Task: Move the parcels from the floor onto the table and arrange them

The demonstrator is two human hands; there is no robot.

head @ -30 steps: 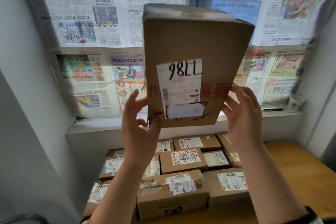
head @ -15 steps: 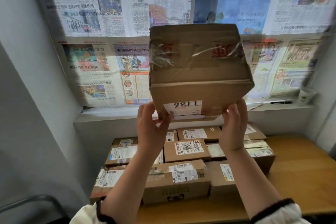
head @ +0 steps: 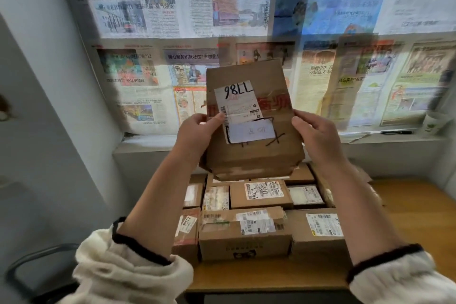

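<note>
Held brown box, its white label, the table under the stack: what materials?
The brown box: looks like matte cardboard, creased, with dented corners. Its white label: probably a paper sticker, printed and marker-written. The orange-tan table: wood or wood-look laminate, smooth, faint sheen.

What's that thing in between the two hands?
A brown cardboard parcel with a white label. The left hand and right hand grip its sides, in the head view.

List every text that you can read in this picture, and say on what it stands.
"98LL": handwritten on the white label of the held box.
"暖心服务织就社区": headline on the newspaper behind.
Red print on the box, parcel labels below, small newspaper text: too blurred to read.
</note>
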